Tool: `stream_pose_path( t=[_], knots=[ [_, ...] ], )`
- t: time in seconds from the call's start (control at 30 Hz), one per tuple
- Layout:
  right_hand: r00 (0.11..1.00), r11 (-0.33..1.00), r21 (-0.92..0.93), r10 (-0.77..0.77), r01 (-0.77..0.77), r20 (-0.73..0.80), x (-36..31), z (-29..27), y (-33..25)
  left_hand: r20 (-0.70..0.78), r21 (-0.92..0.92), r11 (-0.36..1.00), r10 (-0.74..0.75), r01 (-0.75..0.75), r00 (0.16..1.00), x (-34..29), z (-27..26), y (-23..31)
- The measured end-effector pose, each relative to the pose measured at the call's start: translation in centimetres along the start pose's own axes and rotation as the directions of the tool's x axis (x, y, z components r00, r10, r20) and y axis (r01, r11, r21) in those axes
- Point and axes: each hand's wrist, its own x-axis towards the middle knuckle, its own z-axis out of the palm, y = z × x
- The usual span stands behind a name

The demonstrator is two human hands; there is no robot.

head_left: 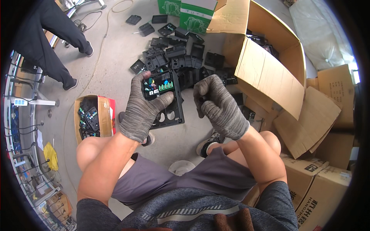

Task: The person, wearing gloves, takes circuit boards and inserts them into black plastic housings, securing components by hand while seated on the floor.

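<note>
Open cardboard box (266,73), upper right of frame. Heap of black casings (175,52), upper centre. Small carton (105,115) of circuit parts, left of centre. Gloved left hand (140,111), centre-left, fingers grasping black housing (177,106), thumb across front; housing tilted, mid-frame. Gloved right hand (225,111), centre-right, fingers curled around small dark item (202,99), kind unclear. Green terminal block (166,86) inside housing.

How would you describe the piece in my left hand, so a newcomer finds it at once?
Start from the heap of black plastic parts. Nearer to you, the grey-gloved left hand grips a flat rectangular black plastic housing. Unlike the heaped parts, it is held up, its green terminal strip showing.
</note>
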Motion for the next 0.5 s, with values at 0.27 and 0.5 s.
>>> stream_pose_path(
  t=[0.27,0.5],
  knots=[
    [0.976,0.960,-0.218,-0.201,0.177,-0.089,0.3,1.5,-1.4,0.090,-0.023,0.993,0.121,-0.119,0.989,-0.2,-0.1,0.9],
    [0.905,0.787,-0.470,-0.420,0.399,0.066,0.9,0.6,-1.9,0.090,-0.022,0.989,0.149,-0.148,0.985,-0.6,0.4,1.4]
  ],
)
